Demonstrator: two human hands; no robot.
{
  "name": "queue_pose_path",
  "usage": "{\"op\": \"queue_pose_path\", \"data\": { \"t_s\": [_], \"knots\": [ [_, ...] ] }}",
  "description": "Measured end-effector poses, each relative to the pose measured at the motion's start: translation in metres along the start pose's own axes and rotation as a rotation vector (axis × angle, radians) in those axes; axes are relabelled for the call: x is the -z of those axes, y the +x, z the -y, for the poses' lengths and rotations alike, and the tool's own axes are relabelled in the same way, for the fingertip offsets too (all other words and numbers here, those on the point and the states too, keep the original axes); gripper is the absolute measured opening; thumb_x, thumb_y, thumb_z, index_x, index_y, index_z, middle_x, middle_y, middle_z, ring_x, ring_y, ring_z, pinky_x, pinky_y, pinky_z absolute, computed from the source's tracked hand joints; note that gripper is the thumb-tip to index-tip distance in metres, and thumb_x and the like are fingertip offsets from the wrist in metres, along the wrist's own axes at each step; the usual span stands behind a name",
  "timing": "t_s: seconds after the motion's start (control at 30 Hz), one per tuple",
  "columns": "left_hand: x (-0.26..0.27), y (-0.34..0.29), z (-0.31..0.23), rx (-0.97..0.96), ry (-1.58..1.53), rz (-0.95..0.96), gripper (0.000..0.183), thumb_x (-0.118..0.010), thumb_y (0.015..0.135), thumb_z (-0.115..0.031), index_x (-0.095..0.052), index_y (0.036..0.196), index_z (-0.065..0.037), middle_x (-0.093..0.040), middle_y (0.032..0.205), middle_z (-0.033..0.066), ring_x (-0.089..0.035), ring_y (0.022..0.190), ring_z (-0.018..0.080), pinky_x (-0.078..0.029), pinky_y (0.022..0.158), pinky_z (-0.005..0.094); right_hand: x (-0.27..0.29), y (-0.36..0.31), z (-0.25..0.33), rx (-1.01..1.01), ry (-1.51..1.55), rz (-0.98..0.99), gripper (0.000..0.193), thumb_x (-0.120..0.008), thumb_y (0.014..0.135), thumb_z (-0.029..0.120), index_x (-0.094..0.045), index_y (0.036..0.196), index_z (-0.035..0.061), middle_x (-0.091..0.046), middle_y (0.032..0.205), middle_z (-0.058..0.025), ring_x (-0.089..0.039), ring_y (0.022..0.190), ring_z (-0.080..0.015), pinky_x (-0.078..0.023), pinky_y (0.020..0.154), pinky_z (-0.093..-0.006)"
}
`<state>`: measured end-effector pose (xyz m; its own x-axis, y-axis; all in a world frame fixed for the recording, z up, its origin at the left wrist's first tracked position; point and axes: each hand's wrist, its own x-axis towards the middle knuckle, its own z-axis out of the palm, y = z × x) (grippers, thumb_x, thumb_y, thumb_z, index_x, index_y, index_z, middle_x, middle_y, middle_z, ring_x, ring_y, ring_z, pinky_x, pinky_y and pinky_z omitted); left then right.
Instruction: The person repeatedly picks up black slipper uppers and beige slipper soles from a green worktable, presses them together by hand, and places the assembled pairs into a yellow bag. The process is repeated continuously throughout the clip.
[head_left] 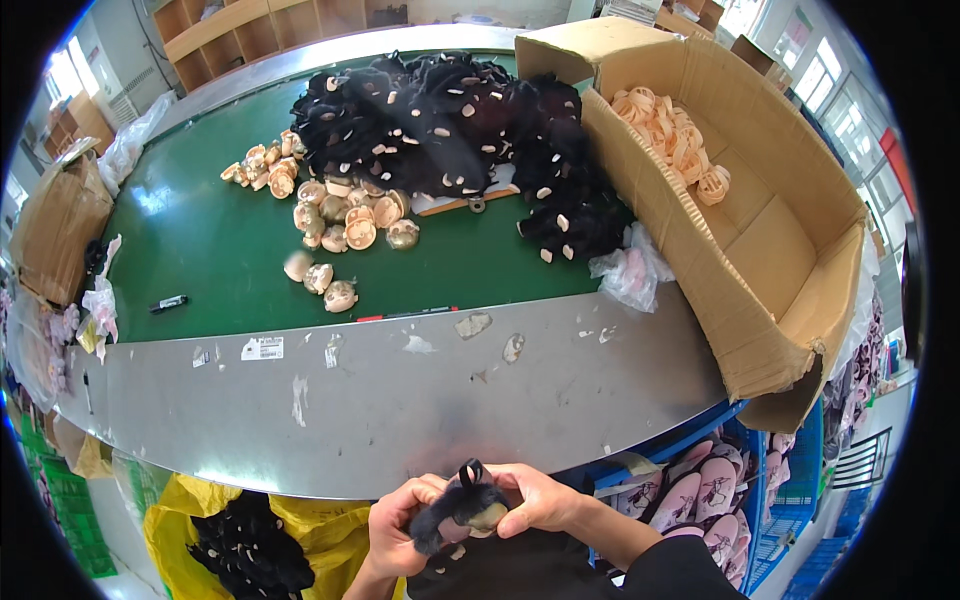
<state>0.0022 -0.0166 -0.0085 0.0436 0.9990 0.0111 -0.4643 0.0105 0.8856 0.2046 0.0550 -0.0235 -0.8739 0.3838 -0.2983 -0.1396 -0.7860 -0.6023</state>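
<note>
Close to my body, below the table edge, both hands are closed around a small black plush piece (432,528) with a doll face part (488,519) showing in it. My left hand (397,520) grips its left side, with the fingers partly hidden behind the fur. From the other side my right hand (538,498) pinches it, thumb in front near the face part. A small black loop stands up at its top. Beyond the table edge, several peach doll head shells (360,228) lie loose on the green belt (220,285), near a large heap of black plush pieces (400,120).
At right a big open carton (760,240) holds peach plastic bands (665,135). The metal table edge (440,390) runs between me and the belt. Below left hangs a yellow bag (180,520) with black plush; below right, a blue crate (757,510) holds pink printed pieces. A marker (168,303) lies left.
</note>
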Motion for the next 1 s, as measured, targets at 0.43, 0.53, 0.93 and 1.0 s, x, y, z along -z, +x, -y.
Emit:
{"op": "queue_pose_path", "data": {
  "t_s": [0.43,0.53,0.93,1.0],
  "knots": [
    [-0.001,0.007,-0.004,-0.035,0.416,0.139,0.023,-0.077,0.088,-0.015,-0.065,0.101,0.000,-0.056,0.118,0.0158,-0.053,0.116,0.0241,-0.046,0.098,0.0379,-0.014,-0.021,0.002,0.312,-0.369,-0.054,0.045,-0.086,0.080,0.009,-0.062,0.117,0.0031,-0.051,0.122,-0.0020,-0.050,0.110,-0.0110,-0.042,0.099,-0.0294],
    [-0.003,0.000,-0.007,-0.021,0.309,0.098,0.033,-0.084,0.080,-0.015,-0.065,0.103,0.000,-0.051,0.119,0.0150,-0.049,0.117,0.0247,-0.043,0.106,0.0421,-0.038,-0.022,0.014,0.475,-0.662,-0.214,0.035,-0.086,0.081,0.008,-0.062,0.104,0.0007,-0.049,0.119,-0.0061,-0.052,0.104,-0.0144,-0.046,0.089,-0.0295],
    [-0.010,0.009,-0.019,-0.428,0.412,0.225,0.031,-0.088,0.064,-0.009,-0.064,0.084,-0.006,-0.056,0.098,0.0072,-0.052,0.095,0.0257,-0.050,0.094,0.0474,-0.030,-0.014,0.011,1.133,-1.244,-0.069,0.017,-0.074,0.074,0.008,-0.061,0.084,0.0015,-0.054,0.086,-0.0093,-0.050,0.065,-0.0234,-0.041,0.049,-0.0316],
    [-0.017,0.007,-0.012,-0.523,0.366,0.188,0.024,-0.085,0.063,-0.006,-0.065,0.076,-0.006,-0.060,0.095,0.0057,-0.052,0.092,0.0266,-0.050,0.085,0.0426,-0.032,-0.013,0.015,1.101,-1.122,-0.020,0.018,-0.075,0.073,0.007,-0.061,0.083,0.0010,-0.054,0.085,-0.0096,-0.050,0.065,-0.0239,-0.040,0.048,-0.0318]
  ]
}}
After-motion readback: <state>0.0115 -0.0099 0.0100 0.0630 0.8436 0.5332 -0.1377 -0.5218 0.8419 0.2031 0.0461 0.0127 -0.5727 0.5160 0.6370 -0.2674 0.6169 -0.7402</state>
